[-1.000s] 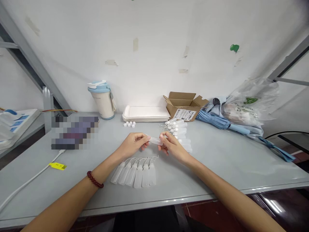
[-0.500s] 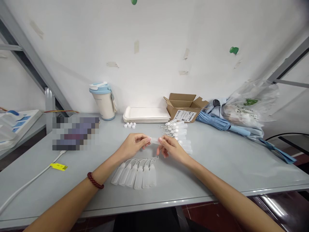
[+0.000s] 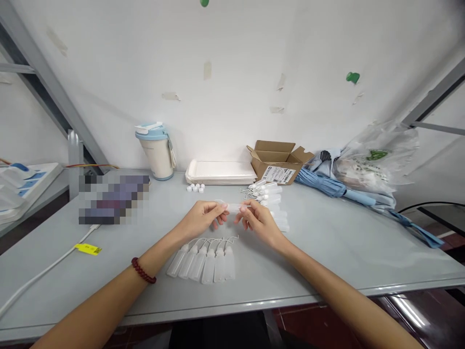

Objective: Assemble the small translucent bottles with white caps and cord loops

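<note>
Between my two hands is a small translucent squeeze bottle [image 3: 234, 207], held level above the table. My left hand [image 3: 207, 215] pinches its left end between thumb and forefinger. A thin pale tube shows just above those fingers. With thumb and forefinger, my right hand [image 3: 260, 222] grips the other end, its remaining fingers curled below. Fingers cover both ends of the bottle. Nearer to me, several translucent bottles [image 3: 208, 266] with bent thin tubes lie in a fanned row. Beyond my right hand lies another group of bottles [image 3: 272, 198] with white necks.
Small white caps [image 3: 195, 187] sit near a stack of white trays [image 3: 223, 170]. An open cardboard box [image 3: 278, 162], a blue folded umbrella [image 3: 321, 183] and a plastic bag [image 3: 374, 157] stand behind on the right. Left are a tumbler [image 3: 156, 151] and a white cable [image 3: 43, 272].
My hands have shifted slightly, and more of the bottle shows between my fingertips. A thin tube is now visible above my left fingers.
</note>
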{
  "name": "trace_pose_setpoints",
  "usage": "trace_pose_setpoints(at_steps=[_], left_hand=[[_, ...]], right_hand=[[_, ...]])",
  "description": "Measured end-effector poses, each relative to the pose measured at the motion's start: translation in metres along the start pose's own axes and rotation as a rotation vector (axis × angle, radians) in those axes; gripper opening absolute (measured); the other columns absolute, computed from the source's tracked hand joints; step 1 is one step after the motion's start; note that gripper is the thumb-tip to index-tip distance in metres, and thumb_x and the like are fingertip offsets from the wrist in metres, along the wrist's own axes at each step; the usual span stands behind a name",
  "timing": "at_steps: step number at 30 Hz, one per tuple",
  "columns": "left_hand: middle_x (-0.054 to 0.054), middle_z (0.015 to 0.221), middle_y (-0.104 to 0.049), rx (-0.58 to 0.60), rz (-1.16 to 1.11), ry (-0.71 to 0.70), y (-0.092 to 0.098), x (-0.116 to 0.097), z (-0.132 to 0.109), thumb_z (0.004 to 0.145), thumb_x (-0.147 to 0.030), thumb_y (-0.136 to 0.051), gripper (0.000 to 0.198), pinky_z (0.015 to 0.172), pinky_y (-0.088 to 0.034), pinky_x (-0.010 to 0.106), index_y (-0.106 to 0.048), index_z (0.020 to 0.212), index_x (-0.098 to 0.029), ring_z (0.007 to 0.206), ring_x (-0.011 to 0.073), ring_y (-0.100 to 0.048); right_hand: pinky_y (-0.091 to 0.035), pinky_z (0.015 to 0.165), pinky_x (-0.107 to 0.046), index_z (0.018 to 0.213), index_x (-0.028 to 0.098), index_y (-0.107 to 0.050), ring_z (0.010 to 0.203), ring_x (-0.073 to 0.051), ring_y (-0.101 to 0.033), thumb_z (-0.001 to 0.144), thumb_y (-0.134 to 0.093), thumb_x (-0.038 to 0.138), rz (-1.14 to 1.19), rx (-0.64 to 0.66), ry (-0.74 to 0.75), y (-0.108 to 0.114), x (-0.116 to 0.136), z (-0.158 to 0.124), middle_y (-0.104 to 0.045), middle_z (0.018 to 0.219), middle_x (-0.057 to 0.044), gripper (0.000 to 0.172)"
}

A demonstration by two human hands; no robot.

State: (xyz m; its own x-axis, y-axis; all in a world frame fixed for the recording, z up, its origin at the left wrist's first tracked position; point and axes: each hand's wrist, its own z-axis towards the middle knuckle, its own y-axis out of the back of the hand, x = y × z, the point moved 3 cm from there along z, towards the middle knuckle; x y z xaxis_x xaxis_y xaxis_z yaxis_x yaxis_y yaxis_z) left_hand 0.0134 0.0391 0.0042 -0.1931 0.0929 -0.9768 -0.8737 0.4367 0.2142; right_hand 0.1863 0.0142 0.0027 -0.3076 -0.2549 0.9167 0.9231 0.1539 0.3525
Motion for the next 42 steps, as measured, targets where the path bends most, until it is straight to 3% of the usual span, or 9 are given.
trace_pose_setpoints(at_steps=[12,24,29,35,42], left_hand=[[0.002,0.059,-0.058,0.001,-0.039,0.065,-0.001,0.005,0.002,0.08,-0.05,-0.055,0.042,0.053,-0.042,0.024,-0.062,0.064,-0.012,0.053,0.0107,-0.051],[0.002,0.068,-0.063,0.06,0.168,-0.095,-0.001,-0.008,-0.005,0.078,-0.038,-0.059,0.026,0.064,-0.045,0.026,-0.068,0.075,-0.014,0.068,0.0153,-0.056],[0.004,0.084,-0.068,0.029,0.121,-0.126,-0.004,-0.009,-0.004,0.078,-0.04,-0.059,0.027,0.073,-0.046,0.026,-0.069,0.082,-0.015,0.081,0.0177,-0.06],[0.004,0.067,-0.063,0.069,0.031,-0.032,-0.005,0.0,0.0,0.086,-0.051,-0.046,0.045,0.061,-0.045,0.026,-0.064,0.073,-0.012,0.061,0.0133,-0.055],[0.004,0.064,-0.061,0.091,0.051,-0.039,-0.003,-0.002,-0.002,0.083,-0.05,-0.05,0.043,0.06,-0.044,0.025,-0.063,0.066,-0.013,0.06,0.0131,-0.054]], right_hand=[[-0.037,0.055,-0.025,0.091,0.014,-0.062,0.056,-0.012,-0.047,0.088,-0.051,0.034,-0.433,-0.071,0.336,0.0,0.005,-0.002,-0.056,0.066,-0.002,0.023],[-0.027,0.051,-0.025,0.072,0.016,-0.061,0.054,-0.011,-0.035,0.086,-0.048,0.041,-0.207,0.028,0.046,0.005,0.005,0.0,-0.043,0.056,0.002,0.031],[-0.025,0.049,-0.024,0.058,0.017,-0.047,0.05,-0.009,-0.032,0.086,-0.046,0.043,-0.109,0.012,-0.024,0.007,0.005,0.001,-0.037,0.053,0.003,0.038],[-0.03,0.053,-0.025,0.071,0.017,-0.057,0.056,-0.011,-0.04,0.088,-0.045,0.041,-0.216,-0.057,0.09,0.007,0.012,-0.001,-0.047,0.06,0.001,0.032],[-0.031,0.053,-0.025,0.077,0.016,-0.061,0.056,-0.012,-0.04,0.09,-0.042,0.041,-0.294,-0.045,0.164,0.005,0.012,-0.003,-0.051,0.063,-0.002,0.034]])
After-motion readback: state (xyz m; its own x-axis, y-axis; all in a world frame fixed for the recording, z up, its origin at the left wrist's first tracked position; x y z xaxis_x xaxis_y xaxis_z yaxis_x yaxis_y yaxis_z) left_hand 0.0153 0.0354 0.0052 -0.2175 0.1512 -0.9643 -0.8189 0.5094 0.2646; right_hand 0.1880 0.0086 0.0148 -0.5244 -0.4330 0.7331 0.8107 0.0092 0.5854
